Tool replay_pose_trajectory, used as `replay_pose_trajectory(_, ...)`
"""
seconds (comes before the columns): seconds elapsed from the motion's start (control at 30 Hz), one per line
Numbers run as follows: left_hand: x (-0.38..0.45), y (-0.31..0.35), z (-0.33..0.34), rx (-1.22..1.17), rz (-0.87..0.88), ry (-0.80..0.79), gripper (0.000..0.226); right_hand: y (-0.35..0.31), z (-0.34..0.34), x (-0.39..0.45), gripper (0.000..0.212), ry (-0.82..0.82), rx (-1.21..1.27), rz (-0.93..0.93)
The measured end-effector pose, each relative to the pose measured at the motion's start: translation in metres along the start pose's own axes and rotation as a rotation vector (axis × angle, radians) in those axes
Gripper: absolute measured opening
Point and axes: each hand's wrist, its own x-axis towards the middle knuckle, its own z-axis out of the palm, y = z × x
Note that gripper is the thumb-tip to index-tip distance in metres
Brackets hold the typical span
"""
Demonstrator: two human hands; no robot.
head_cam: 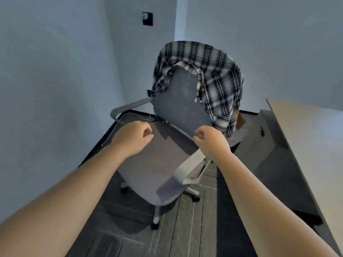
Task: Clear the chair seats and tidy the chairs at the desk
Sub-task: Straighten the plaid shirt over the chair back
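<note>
Chair (167, 164) sits mid-frame, grey mesh back and grey seat, white armrests and a white wheeled base, on dark carpet tiles (185, 229). Its seat is bare. Backrest faces the camera and leans toward the upper right of the frame.

Plaid shirt (219, 75), black/white/beige check, is draped over the top of the backrest. It covers the top edge and hangs down the right side, lowest hem ending just above the right hand.

Left hand (133, 138), centre-left of frame: fingers curled into a loose fist, nothing visible in it. It hovers over the rear left of the seat, close to the left armrest (126, 106). Can't tell if it touches the seat.

Right hand (211, 141), centre-right: fingers curled in as well, thumb against the index finger. It is just below the shirt hem and above the right armrest (189, 167). Nothing visibly pinched; contact with the shirt can't be confirmed.

Desk (306, 145) comes in from the right edge, light top, with a grey pedestal (259, 141) under it, just beside the chair's right side.

Pale walls (55, 71) meet in a corner behind the chair. A small dark wall plate (147, 18) is at upper centre-left. A thin white cable (130, 115) runs along the floor edge behind the left armrest.
</note>
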Motion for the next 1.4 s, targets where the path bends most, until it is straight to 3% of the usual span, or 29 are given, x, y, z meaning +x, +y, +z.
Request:
replay_pose_trajectory(0.33, 0.036, -0.14, -0.038, -0.043, -0.177, 0.086, 0.023, -0.118, 0.083, 0.088, 0.031, -0.11, 0.006, -0.121)
replay_pose_trajectory(0.53, 0.105, -0.247, -0.062, -0.068, -0.172, 0.029, 0.025, -0.2, 0.144, 0.171, 0.021, -0.111, 0.025, -0.072)
replay_pose_trajectory(0.7, 0.158, -0.318, -0.072, -0.066, -0.162, -0.056, 0.025, -0.246, 0.181, 0.225, 0.033, -0.106, 0.059, 0.042)
replay_pose_trajectory(1.07, 0.307, -0.402, -0.016, -0.062, -0.069, -0.231, 0.024, -0.223, 0.281, 0.382, 0.035, -0.041, 0.315, 0.433)
replay_pose_trajectory(1.4, 0.415, -0.44, 0.049, -0.05, -0.034, -0.416, 0.026, -0.197, 0.357, 0.487, 0.062, 0.043, 0.476, 0.717)
